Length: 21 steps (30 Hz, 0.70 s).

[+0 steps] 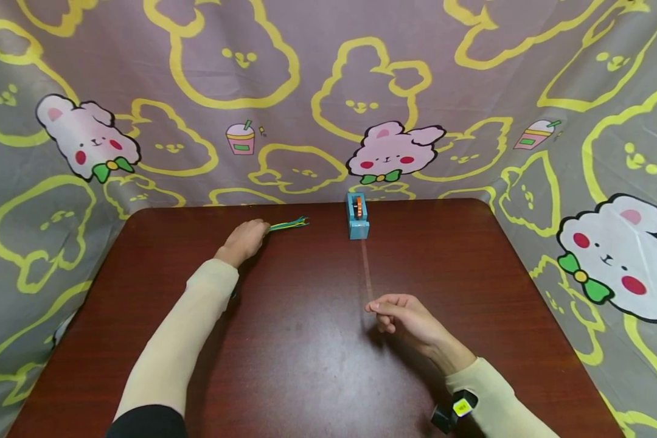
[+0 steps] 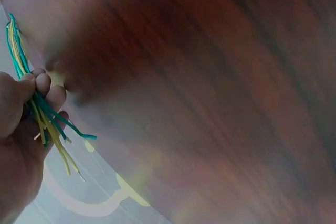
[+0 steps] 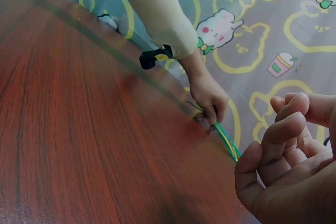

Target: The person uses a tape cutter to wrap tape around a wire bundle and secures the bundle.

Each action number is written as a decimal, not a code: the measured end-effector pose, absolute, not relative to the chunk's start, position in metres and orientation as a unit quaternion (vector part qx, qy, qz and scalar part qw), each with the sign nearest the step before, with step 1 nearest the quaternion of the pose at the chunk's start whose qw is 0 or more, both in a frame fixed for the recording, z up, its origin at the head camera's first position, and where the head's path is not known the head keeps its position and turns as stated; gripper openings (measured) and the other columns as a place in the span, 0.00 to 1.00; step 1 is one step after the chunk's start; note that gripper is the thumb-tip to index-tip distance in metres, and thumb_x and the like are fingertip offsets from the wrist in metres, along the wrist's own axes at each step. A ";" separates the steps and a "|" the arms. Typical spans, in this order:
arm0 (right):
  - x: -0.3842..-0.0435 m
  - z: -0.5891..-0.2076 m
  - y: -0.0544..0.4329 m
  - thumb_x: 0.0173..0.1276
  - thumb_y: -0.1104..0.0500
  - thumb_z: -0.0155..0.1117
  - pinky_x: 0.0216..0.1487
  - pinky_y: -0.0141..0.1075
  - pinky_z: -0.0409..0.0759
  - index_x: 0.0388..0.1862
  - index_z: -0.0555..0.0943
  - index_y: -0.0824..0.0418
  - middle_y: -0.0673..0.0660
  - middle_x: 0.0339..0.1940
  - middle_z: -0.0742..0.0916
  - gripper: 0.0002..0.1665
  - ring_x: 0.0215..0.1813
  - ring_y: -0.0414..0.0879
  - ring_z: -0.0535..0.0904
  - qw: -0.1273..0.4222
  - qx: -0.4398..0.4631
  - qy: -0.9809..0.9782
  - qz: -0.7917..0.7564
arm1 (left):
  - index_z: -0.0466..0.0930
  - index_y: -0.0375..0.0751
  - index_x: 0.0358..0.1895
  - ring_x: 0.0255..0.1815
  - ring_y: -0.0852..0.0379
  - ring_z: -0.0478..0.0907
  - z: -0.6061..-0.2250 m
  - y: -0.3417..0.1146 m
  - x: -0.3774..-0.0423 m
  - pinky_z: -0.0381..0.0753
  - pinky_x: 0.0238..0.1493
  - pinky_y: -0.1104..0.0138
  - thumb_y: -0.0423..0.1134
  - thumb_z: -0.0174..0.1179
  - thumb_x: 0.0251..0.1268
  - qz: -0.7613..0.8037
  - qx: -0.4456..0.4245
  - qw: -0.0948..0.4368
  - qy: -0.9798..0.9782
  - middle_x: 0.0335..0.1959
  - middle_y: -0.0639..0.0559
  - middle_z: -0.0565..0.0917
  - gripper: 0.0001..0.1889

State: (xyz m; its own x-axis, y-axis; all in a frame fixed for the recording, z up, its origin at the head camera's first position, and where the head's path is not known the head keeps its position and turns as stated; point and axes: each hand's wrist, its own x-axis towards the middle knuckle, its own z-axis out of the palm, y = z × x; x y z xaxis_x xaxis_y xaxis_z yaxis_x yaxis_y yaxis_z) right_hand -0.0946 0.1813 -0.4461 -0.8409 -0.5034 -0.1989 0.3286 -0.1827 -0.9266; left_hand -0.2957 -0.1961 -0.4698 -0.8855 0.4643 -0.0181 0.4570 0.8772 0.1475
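Observation:
My left hand pinches a bundle of green and yellow wires near the table's back edge. In the left wrist view the wires pass between thumb and fingers, their loose ends fanning out on both sides. My right hand pinches the free end of a strip of clear tape over the middle of the table. That strip runs back, stretched straight, to a blue tape dispenser with an orange core at the back edge. In the right wrist view the right fingers are curled, with the tape not visible there.
A dark red-brown wooden table lies under both hands. Patterned fabric with cartoon rabbits rises behind its back edge and along both sides. A small black wrist camera sits on the right sleeve.

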 end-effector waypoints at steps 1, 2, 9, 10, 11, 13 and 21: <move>-0.095 -0.446 0.181 0.78 0.63 0.56 0.37 0.35 0.71 0.42 0.87 0.61 0.47 0.19 0.76 0.12 0.23 0.39 0.70 0.271 -0.076 0.579 -0.765 | 0.78 0.36 0.33 0.38 0.44 0.79 -0.471 -0.196 -0.295 0.77 0.38 0.54 0.22 0.55 0.68 0.068 0.234 0.022 0.970 0.35 0.42 0.80 0.08; -0.094 -0.446 0.181 0.78 0.63 0.56 0.37 0.35 0.71 0.42 0.87 0.61 0.47 0.19 0.76 0.12 0.23 0.39 0.69 0.271 -0.077 0.580 -0.764 | 0.79 0.36 0.34 0.38 0.44 0.79 -0.471 -0.196 -0.294 0.78 0.37 0.54 0.22 0.55 0.69 0.068 0.231 0.019 0.970 0.36 0.42 0.81 0.07; -0.094 -0.445 0.182 0.77 0.62 0.57 0.38 0.35 0.72 0.40 0.88 0.58 0.47 0.19 0.76 0.12 0.23 0.39 0.69 0.271 -0.071 0.589 -0.758 | 0.81 0.35 0.37 0.39 0.41 0.81 -0.476 -0.196 -0.288 0.80 0.39 0.51 0.24 0.55 0.69 0.079 0.229 -0.010 0.970 0.37 0.41 0.83 0.06; -0.094 -0.445 0.182 0.77 0.61 0.57 0.38 0.35 0.71 0.40 0.88 0.58 0.47 0.19 0.76 0.12 0.23 0.39 0.69 0.270 -0.071 0.589 -0.758 | 0.81 0.35 0.37 0.39 0.41 0.81 -0.476 -0.196 -0.286 0.80 0.39 0.51 0.24 0.55 0.70 0.083 0.228 -0.012 0.970 0.37 0.41 0.83 0.06; -0.094 -0.445 0.182 0.77 0.61 0.57 0.38 0.36 0.71 0.40 0.88 0.58 0.47 0.19 0.76 0.12 0.23 0.39 0.69 0.269 -0.072 0.590 -0.758 | 0.81 0.35 0.37 0.38 0.41 0.81 -0.476 -0.196 -0.285 0.80 0.39 0.50 0.25 0.55 0.70 0.086 0.228 -0.016 0.970 0.37 0.42 0.83 0.06; -0.094 -0.445 0.182 0.77 0.61 0.57 0.38 0.36 0.71 0.40 0.88 0.57 0.47 0.18 0.76 0.12 0.23 0.39 0.69 0.268 -0.072 0.592 -0.757 | 0.82 0.36 0.37 0.38 0.41 0.81 -0.475 -0.194 -0.282 0.80 0.39 0.50 0.25 0.55 0.71 0.089 0.232 -0.023 0.968 0.36 0.42 0.83 0.06; -0.094 -0.445 0.182 0.78 0.63 0.56 0.38 0.35 0.71 0.40 0.88 0.57 0.47 0.19 0.76 0.13 0.23 0.38 0.69 0.269 -0.071 0.585 -0.762 | 0.84 0.39 0.38 0.38 0.45 0.83 -0.475 -0.184 -0.261 0.78 0.42 0.50 0.31 0.55 0.74 0.067 0.257 -0.062 0.962 0.35 0.45 0.85 0.07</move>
State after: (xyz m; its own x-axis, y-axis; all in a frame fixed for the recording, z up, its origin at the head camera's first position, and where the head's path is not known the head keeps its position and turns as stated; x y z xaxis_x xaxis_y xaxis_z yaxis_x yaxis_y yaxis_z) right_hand -0.0942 0.1821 -0.4453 -0.8447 -0.4936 -0.2068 0.3273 -0.1706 -0.9294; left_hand -0.2615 -0.1837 -0.4746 -0.8605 0.4855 0.1541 0.5022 0.8594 0.0964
